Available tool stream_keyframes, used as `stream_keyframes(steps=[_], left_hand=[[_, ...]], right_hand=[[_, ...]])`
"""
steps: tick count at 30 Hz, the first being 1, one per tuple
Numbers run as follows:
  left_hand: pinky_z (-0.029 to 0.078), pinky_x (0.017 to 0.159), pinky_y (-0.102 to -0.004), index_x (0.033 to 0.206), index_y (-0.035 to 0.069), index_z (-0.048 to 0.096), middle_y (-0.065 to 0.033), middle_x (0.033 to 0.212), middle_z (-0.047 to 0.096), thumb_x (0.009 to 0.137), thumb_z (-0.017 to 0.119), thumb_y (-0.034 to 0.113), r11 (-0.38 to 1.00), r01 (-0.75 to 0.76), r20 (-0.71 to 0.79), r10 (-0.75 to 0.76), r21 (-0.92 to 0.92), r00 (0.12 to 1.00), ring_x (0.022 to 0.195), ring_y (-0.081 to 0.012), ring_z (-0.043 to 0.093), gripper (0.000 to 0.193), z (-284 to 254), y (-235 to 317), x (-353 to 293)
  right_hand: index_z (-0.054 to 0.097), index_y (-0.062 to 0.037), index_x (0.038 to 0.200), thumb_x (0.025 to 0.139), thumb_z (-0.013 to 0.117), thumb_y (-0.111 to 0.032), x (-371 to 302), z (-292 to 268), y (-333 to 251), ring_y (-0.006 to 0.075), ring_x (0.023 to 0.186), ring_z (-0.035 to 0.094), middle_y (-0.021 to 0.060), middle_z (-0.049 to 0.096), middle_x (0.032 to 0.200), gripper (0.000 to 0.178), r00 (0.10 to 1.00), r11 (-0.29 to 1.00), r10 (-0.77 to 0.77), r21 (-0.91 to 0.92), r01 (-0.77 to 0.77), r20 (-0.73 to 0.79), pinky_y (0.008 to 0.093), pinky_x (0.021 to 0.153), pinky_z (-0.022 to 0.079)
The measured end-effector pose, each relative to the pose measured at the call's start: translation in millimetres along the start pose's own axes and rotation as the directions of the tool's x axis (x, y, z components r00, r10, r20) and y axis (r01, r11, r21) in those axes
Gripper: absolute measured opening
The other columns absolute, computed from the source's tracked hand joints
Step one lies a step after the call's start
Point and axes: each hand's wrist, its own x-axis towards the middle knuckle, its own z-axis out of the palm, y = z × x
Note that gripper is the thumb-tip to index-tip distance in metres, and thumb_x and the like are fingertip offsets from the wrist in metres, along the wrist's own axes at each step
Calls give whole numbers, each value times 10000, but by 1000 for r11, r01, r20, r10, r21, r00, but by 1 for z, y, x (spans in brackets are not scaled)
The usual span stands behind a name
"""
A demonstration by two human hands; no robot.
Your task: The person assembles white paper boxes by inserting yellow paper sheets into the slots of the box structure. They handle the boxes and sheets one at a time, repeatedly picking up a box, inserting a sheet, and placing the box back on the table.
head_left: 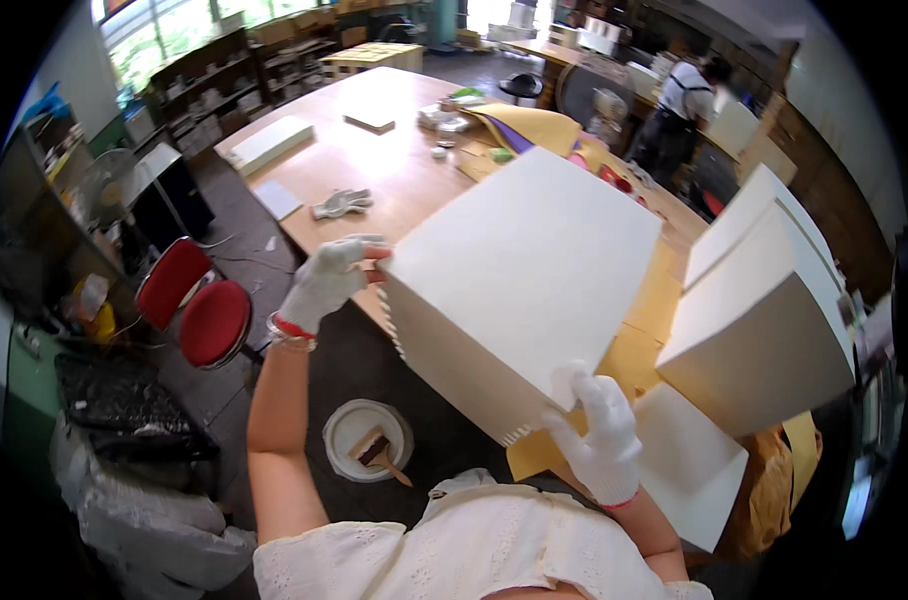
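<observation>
A large white box (524,260) is tilted in front of me, its top and near side showing. Along its left and lower edges runs a toothed white strip. My left hand (329,280), in a white knit glove with bare fingertips, grips the box's left corner. At the near right corner my right hand (599,435), gloved in white, pinches the edge between thumb and fingers. The underside of the box is hidden. Beneath it is the wooden table (334,150), with yellow sheets (649,310) showing on the right.
Right of me stand more white boxes (754,330) and a white panel (689,465). A spare glove (342,203) and white pieces (272,145) lie on the table. Below stands a white bucket (339,430) with a brush (376,452). A red chair (214,320) is left; a person (679,115) works far right.
</observation>
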Motion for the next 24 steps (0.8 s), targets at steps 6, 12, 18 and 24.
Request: stream_keyframes(steps=[6,12,18,24], left_hand=[[475,917,-355,1247,3,573,-120,1147,627,915,588,131,989,88,-121,-73,123,990,1030,-220,601,356,9,4,-34],[498,852,-398,1129,-55,590,-188,1090,640,997,455,263,748,363,-665,138,556,734,940,-296,626,370,49,37,-125],[431,647,-332,853,11,550,-90,767,550,849,659,190,964,-134,-224,82,-230,971,707,-187,516,210,254,211,-154],[501,674,-323,877,52,648,-97,806,644,771,682,-5,899,-339,584,438,-277,683,722,-239,625,125,433,315,-144]], right_hand=[[512,-108,1308,808,725,-299,-14,3,6,300,814,575,138,561,984,576,995,994,59,100,-51,-82,374,675,491],[492,-47,1318,848,642,-212,-169,-51,60,374,992,571,205,577,1116,520,901,904,425,17,-428,87,423,865,475],[627,-85,1143,886,564,-208,-444,-159,142,356,1126,525,162,589,1202,291,527,355,683,-400,-845,-506,443,975,416],[583,-87,1162,966,459,-419,-507,-215,147,334,1048,599,160,638,1108,405,267,339,871,113,-934,-412,416,877,471]])
